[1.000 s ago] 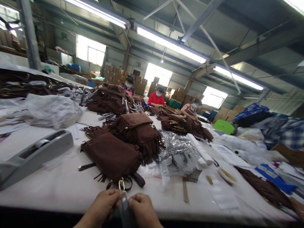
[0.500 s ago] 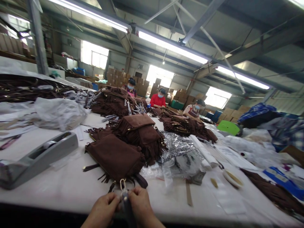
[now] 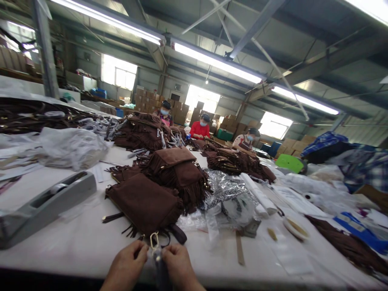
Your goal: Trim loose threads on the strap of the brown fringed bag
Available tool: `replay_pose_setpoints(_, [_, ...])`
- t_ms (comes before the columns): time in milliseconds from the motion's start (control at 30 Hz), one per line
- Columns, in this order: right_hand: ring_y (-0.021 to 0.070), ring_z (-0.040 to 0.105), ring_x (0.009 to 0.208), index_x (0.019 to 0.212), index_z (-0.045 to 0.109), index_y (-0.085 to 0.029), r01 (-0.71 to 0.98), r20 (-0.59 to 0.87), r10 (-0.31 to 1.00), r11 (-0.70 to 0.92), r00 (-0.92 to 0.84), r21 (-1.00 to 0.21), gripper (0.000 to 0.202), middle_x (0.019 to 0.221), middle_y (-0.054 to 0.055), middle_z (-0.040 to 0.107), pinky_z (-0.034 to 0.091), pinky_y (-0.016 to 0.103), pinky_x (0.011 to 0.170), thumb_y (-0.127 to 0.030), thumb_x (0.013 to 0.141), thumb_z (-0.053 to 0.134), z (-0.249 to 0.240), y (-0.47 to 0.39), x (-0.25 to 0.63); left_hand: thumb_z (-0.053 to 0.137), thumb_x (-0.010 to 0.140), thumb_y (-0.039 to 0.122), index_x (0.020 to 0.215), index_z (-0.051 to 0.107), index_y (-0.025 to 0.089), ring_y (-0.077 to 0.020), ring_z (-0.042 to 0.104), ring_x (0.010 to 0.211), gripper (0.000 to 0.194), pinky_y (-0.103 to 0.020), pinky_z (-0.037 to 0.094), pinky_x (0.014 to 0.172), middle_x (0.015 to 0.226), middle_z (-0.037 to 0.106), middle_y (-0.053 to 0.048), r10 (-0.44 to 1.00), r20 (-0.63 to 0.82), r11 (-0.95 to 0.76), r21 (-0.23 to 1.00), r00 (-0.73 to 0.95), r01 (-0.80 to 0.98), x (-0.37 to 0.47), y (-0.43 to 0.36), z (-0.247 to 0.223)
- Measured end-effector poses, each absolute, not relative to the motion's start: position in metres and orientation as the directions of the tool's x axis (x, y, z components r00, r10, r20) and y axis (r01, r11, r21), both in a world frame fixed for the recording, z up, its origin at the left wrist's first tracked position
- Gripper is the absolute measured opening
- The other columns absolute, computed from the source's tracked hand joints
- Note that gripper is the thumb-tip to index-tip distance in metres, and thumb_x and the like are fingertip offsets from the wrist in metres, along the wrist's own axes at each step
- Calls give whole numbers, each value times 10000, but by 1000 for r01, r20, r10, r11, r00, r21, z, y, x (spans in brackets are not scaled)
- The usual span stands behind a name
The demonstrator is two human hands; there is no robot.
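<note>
A brown fringed bag point(image 3: 145, 202) lies flat at the table's near edge, a gold clasp point(image 3: 154, 240) at its lower side. Below the clasp hangs a dark strap point(image 3: 161, 270) with a greyish wrapping at its top. My right hand point(image 3: 178, 264) pinches this strap's upper end from the right. On the other side, my left hand point(image 3: 129, 262) has its thumb and fingertips pressed together close to the clasp; what they hold, if anything, is too small to tell. Another brown bag point(image 3: 176, 169) rests just behind.
A grey tape dispenser point(image 3: 51, 206) stands at left beside crumpled plastic point(image 3: 71, 147). Patterned plastic packaging point(image 3: 226, 188), a white roll point(image 3: 257, 194) and a round tape roll point(image 3: 295, 228) lie to the right. Piled bags point(image 3: 239, 161) are farther back; several people sit across the table.
My left hand has moved slightly left, away from the strap, widening the gap between my hands. The clasp looks tilted more to the right.
</note>
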State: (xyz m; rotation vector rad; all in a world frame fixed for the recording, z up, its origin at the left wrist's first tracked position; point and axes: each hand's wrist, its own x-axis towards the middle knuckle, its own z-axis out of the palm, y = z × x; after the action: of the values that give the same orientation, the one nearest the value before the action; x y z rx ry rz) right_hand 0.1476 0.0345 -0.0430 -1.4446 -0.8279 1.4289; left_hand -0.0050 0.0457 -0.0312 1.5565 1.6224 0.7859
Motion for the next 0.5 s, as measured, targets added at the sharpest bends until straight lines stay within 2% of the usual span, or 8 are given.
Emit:
replay_pose_setpoints(133, [116,465,434,594,594,-154,-167,-365,923,-344,122,-924,165,454,-14,545,375,232,442,-303,570,660,-46,37,146,492,814,514,843,665,224,-268,660,899,339,-315,462,817,871,737,-29,973,-133,53,924,189,379,-8,44,-32])
replay_pose_setpoints(300, [116,478,441,611,610,-143,-184,-354,929,-332,109,-925,189,480,2,560,361,228,442,-322,563,647,-49,39,145,482,835,449,777,670,218,-262,653,848,304,-327,460,783,804,716,-39,966,-99,-9,911,239,413,-8,48,-25])
replay_pose_setpoints(400, [78,413,416,589,586,-149,-190,-351,931,-329,97,-925,170,449,-23,508,297,193,412,-311,556,625,-49,37,145,429,869,392,739,624,219,-246,621,800,292,-338,441,760,781,671,-51,975,11,-121,866,223,485,-8,50,-27])
replay_pose_setpoints(500, [62,347,364,637,545,-176,-222,-437,898,-416,53,-882,188,435,-61,453,219,170,352,-326,556,625,-46,32,145,388,899,374,727,562,224,-233,589,766,287,-343,425,746,776,626,-54,973,135,-213,833,186,510,-6,51,-32])
